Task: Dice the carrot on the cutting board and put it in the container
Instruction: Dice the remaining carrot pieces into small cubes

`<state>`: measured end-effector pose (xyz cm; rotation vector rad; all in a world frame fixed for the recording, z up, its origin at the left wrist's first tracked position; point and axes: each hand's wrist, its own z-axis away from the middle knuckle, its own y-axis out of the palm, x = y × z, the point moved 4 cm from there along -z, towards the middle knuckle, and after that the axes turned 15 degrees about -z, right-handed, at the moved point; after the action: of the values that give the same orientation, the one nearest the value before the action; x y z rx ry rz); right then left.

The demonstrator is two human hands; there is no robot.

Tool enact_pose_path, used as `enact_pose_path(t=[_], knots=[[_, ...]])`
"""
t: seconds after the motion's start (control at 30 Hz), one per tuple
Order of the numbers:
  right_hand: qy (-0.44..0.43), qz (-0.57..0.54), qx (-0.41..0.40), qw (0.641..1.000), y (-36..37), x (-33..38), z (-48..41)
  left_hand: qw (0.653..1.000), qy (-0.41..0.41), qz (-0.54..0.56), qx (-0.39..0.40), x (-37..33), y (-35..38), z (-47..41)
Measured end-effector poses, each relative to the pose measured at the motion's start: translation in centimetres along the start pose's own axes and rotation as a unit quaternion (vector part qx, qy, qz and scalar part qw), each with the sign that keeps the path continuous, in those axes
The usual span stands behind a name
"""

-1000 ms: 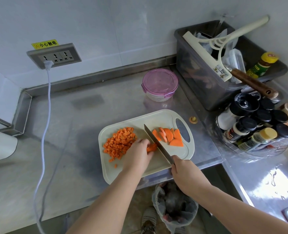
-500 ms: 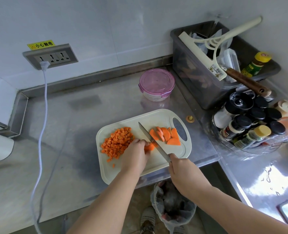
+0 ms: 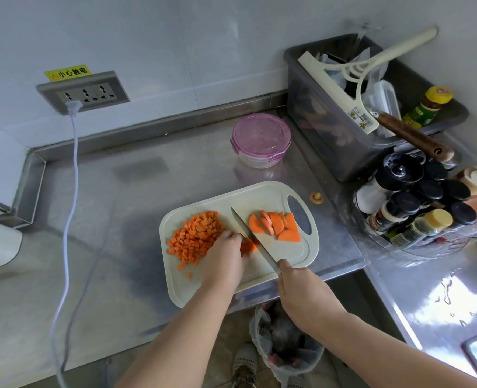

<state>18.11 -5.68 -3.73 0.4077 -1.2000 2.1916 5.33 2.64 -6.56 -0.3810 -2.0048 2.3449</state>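
A cream cutting board [image 3: 276, 196] lies on the steel counter. On its left is a pile of diced carrot [image 3: 195, 236]; on its right lie several half-round carrot slices [image 3: 275, 225]. My left hand [image 3: 226, 260] presses down on a few carrot strips [image 3: 248, 245] in the middle of the board. My right hand [image 3: 301, 289] grips the handle of a knife [image 3: 252, 239], whose blade rests against those strips right beside my left fingertips. A round container with a pink lid [image 3: 261, 138], shut, stands behind the board.
A grey bin [image 3: 329, 135] with utensils sits at the back right, and a rack of spice bottles [image 3: 416, 205] stands right of the board. A white cable [image 3: 69, 219] hangs from the wall socket. A bagged waste bin [image 3: 284, 343] is below the counter edge.
The view has shifted a little. The knife blade has stepped slightly along the strips under my left hand; both hands keep their places on the board.
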Motion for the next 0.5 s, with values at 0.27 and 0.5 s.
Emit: enact_pose_path(t=[0.27,0.5], knots=[[0.017,-0.003,0.031,0.999,0.6,0.1,-0.9,1.000,0.024,-0.008,-0.004,-0.1,-0.1,0.2],[0.034,-0.036,-0.004,0.999,0.4,0.3,-3.0,1.000,0.015,0.005,-0.013,0.0,-0.1,0.4]])
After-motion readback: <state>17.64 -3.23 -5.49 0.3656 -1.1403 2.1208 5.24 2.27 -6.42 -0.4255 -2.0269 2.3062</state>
